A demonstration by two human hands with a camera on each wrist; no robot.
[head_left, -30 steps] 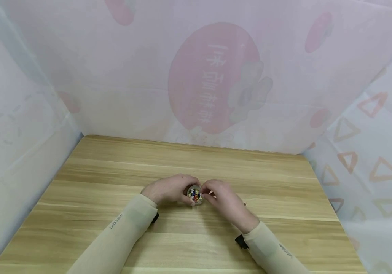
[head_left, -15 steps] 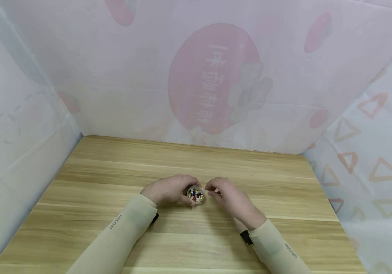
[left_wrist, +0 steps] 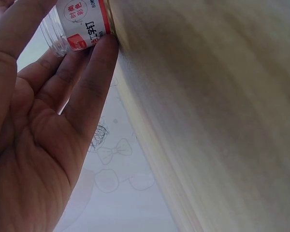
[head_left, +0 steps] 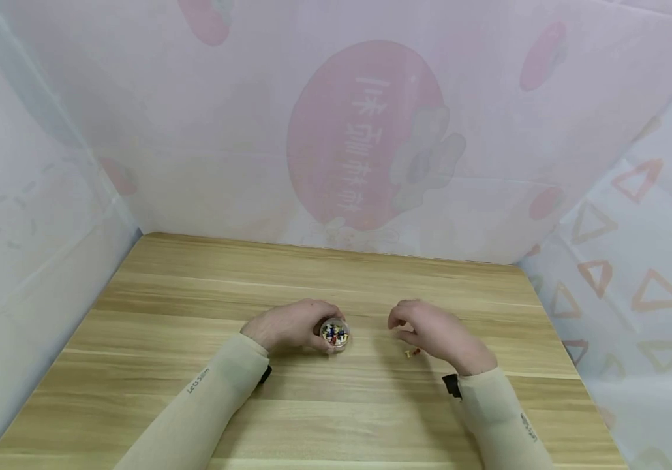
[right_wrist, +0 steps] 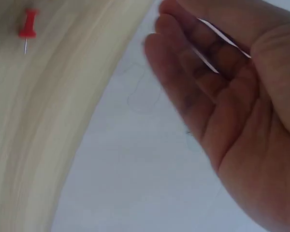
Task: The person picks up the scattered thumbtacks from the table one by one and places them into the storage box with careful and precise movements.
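Observation:
My left hand (head_left: 297, 324) curls round a small clear jar (head_left: 342, 344) of colourful push pins on the wooden table, steadying it from the left. In the left wrist view, fingers press against the jar's printed label (left_wrist: 84, 21). My right hand (head_left: 438, 329) hovers to the right of the jar, fingers bent and thumb near them; whether a pin sits between the fingertips cannot be made out. In the right wrist view the thumb tip is cut off. Just below this hand lie a yellow push pin (head_left: 409, 353) and a red push pin (head_left: 417, 352) on the table.
The wooden table (head_left: 312, 418) fills the lower part of the head view. Behind it stands a pale curtain-like backdrop (head_left: 224, 183) with a pink circle print, and similar printed sheets close in the left and right sides.
My right hand has moved from the jar's mouth off to the right, uncovering the yellow and red push pins beneath it. The left hand and the jar have stayed in place.

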